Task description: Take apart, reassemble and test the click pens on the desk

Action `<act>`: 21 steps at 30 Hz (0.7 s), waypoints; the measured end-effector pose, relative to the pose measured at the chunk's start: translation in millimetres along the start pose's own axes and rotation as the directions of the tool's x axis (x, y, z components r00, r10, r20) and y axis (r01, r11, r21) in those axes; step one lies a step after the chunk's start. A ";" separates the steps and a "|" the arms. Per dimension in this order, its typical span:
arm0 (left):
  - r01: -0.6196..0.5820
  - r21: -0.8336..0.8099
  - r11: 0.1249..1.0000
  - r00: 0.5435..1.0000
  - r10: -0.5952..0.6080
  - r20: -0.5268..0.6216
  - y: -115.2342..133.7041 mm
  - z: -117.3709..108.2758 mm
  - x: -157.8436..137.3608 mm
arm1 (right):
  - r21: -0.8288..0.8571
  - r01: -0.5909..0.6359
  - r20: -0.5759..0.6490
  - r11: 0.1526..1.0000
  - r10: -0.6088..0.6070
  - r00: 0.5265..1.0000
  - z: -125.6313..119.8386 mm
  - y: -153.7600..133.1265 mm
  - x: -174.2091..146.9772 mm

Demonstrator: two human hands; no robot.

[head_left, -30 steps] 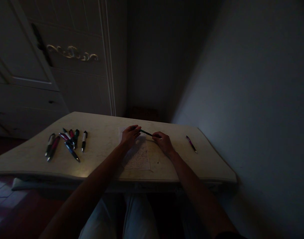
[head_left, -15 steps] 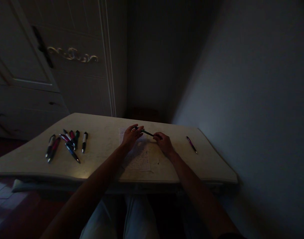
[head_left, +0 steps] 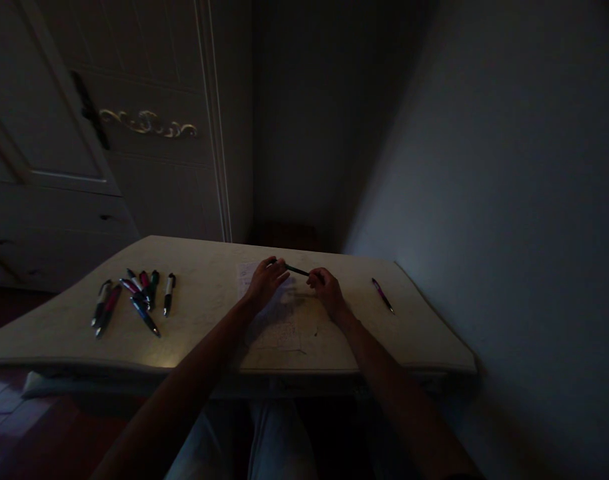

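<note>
Between my two hands a slim dark green pen [head_left: 298, 271] is held nearly level over the table. My left hand [head_left: 266, 281] grips its left end, fingers closed around it. The right end sits in the pinched fingers of my right hand [head_left: 326, 289]. Beneath my left hand and forearm lies a sheet of paper [head_left: 277, 333] with faint writing on it. To the right of my right hand rests a purple pen [head_left: 382, 295]. A tiny dark piece [head_left: 316, 331] lies just right of the paper; I cannot make out what it is.
Several pens lie in a loose group at the left of the pale table [head_left: 199, 267], among them a blue pen [head_left: 145, 316] and a white-and-black pen [head_left: 169, 295]. A cabinet [head_left: 169, 193] stands behind on the left. A wall [head_left: 509, 200] rises along the right side.
The view has tilted up slightly, so the table sits a little lower in the picture. Both hands still hold the green pen, which lies a bit flatter.
</note>
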State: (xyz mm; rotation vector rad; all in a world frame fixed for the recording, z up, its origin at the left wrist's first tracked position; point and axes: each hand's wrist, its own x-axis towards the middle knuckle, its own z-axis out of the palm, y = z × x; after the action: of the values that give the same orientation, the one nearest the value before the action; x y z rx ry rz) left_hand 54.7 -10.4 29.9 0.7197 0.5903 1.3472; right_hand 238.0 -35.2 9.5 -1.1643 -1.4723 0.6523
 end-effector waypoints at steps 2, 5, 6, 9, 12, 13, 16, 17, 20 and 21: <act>-0.022 0.122 0.992 0.997 0.030 -0.066 0.4 -3.4 1.4 | -0.007 0.004 -0.022 1.000 -0.004 1.000 -0.3 2.6 1.6; -0.042 0.279 0.959 0.990 0.077 -0.116 1.1 -8.1 2.2 | -0.029 0.011 -0.025 1.000 -0.011 1.000 -1.0 4.5 2.0; -0.055 0.298 0.953 0.989 0.093 -0.113 1.1 -9.3 2.3 | -0.035 0.012 -0.020 0.999 -0.013 1.000 -1.3 4.4 1.7; -0.083 0.295 0.952 0.990 0.113 -0.089 1.2 -11.8 2.3 | -0.056 0.016 -0.007 0.998 -0.016 1.000 -2.1 2.7 0.6; -0.055 0.283 0.957 0.995 0.077 -0.068 2.9 -11.8 1.1 | -0.075 0.012 -0.010 0.997 -0.013 1.000 -2.9 1.3 0.4; -0.039 0.290 0.956 0.996 0.060 -0.063 3.9 -11.2 0.3 | -0.079 0.005 -0.014 0.997 -0.006 1.000 -3.1 1.2 0.4; 0.032 0.302 0.953 0.996 -0.004 -0.094 7.8 -7.9 -2.6 | -0.084 -0.024 -0.014 0.996 0.023 1.000 -3.6 1.3 0.6; 0.058 0.289 0.956 0.994 -0.027 -0.109 9.0 -6.8 -3.3 | -0.086 -0.025 -0.012 0.996 0.024 1.000 -3.7 1.3 0.5; 0.118 0.239 0.964 0.986 -0.084 -0.147 10.9 -5.9 -3.0 | -0.089 -0.010 -0.003 0.996 0.009 1.000 -3.7 1.4 -0.1; 0.120 0.237 0.964 0.985 -0.085 -0.152 10.6 -6.7 -2.0 | -0.089 -0.006 0.000 0.996 0.006 1.000 -3.6 1.5 -0.3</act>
State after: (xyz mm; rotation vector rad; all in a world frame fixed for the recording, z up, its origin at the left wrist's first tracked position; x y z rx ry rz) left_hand 42.4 -10.8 33.5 0.7863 0.9079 1.2466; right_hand 241.9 -35.7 8.9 -1.2372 -1.5119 0.5962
